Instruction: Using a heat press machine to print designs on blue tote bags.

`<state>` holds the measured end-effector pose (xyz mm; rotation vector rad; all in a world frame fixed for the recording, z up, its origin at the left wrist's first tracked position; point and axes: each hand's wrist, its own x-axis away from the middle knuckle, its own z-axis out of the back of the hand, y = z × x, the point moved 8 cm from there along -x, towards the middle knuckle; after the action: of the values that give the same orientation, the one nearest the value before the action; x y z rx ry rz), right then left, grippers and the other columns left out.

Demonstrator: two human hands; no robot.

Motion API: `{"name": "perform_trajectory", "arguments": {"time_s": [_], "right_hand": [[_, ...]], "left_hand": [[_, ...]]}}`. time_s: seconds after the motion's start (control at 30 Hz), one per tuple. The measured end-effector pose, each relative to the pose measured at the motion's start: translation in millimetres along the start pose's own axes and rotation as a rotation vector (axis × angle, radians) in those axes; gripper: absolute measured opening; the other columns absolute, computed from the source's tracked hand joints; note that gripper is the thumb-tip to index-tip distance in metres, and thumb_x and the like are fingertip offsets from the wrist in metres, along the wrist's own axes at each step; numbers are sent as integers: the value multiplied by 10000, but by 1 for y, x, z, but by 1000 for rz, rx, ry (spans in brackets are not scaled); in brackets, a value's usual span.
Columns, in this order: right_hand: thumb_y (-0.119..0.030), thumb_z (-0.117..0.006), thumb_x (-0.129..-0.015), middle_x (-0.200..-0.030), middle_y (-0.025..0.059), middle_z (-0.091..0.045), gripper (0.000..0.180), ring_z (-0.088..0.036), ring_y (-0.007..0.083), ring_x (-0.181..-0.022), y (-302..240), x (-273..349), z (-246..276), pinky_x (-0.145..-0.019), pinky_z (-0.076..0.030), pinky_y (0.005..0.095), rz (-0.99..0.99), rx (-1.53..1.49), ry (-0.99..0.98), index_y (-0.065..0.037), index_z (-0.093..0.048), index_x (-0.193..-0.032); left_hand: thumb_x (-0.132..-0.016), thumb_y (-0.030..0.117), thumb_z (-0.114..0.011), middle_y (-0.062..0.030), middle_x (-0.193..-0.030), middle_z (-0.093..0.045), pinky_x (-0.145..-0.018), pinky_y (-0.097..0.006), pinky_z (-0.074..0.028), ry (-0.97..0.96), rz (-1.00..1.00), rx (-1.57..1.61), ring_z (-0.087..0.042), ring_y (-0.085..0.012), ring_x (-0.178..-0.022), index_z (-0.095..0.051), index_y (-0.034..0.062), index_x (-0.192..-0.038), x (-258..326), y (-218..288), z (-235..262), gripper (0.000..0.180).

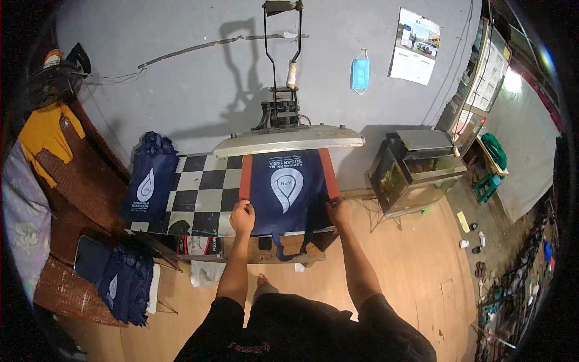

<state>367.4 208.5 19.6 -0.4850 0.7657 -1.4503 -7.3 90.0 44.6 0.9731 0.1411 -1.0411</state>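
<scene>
A navy tote bag (pixel 307 196) with a white drop-shaped print lies flat on the orange-red pad (pixel 246 175) of a heat press. Its far end is beneath the raised grey upper plate (pixel 289 142), and its carry straps (pixel 289 250) hang over the near edge. My left hand (pixel 243 218) pinches the bag's near left edge, fingers curled. On the opposite side my right hand (pixel 338 214) has its fingers closed at the near right edge. The press's long lever (pixel 271 57) stands upright at the back.
Left of the press, a checkered tabletop (pixel 199 193) carries a pile of printed navy bags (pixel 148 187). More navy bags (pixel 129 283) lie on a chair at lower left. A glass tank (pixel 416 172) on a stand is at right. A blue mask (pixel 360 73) and a calendar (pixel 416 45) hang behind.
</scene>
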Motion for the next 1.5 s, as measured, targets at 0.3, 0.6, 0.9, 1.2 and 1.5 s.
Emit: {"name": "perform_trajectory", "arguments": {"time_s": [0.3, 0.6, 0.9, 1.2, 1.5], "right_hand": [[-351, -678, -851, -1430, 187, -488, 565, -425, 395, -1332, -79, 31, 13, -1023, -391, 524, 232, 316, 10, -104, -514, -1333], [-548, -451, -963, -1591, 140, -292, 663, -197, 389, -1480, -80, 73, -37, -1141, -110, 678, 390, 473, -44, -153, -406, -1494], [-559, -451, -964, -1584, 141, -299, 673, -202, 387, -1474, -74, 67, -39, -1145, -118, 662, 350, 431, -95, -147, -402, -1494], [-94, -679, -840, -810, 171, -630, 132, -585, 373, -748, -171, 58, 122, -686, -468, 454, 649, -86, 337, -3, -654, -930], [-75, -682, -821, -755, 134, -638, 52, -616, 336, -698, -371, -17, 246, -631, -488, 423, 1092, -131, 550, -50, -656, -858]], "left_hand": [[-858, 167, -696, -143, -995, -657, -859, -394, -475, 26, -103, 219, -619, -312, -960, -667, 42, -1020, -7, 37, -3, 207], [-956, 589, -429, -92, -1602, -279, -1184, -596, -57, -421, -216, -441, -147, -315, -1504, -382, 172, -1511, 32, 48, -45, 696], [-969, 552, -448, -123, -1602, -262, -1193, -564, -102, -499, -267, -383, -161, -334, -1496, -371, 137, -1510, 29, 42, -43, 686], [-852, 110, -688, -103, -954, -693, -868, -440, -470, -23, -572, 242, -626, -314, -974, -698, 20, -898, -34, 136, 106, 102], [-804, 155, -721, -61, -878, -663, -828, -414, -457, 38, -938, 259, -592, -288, -947, -677, 63, -843, -156, 301, 181, 109]]}}
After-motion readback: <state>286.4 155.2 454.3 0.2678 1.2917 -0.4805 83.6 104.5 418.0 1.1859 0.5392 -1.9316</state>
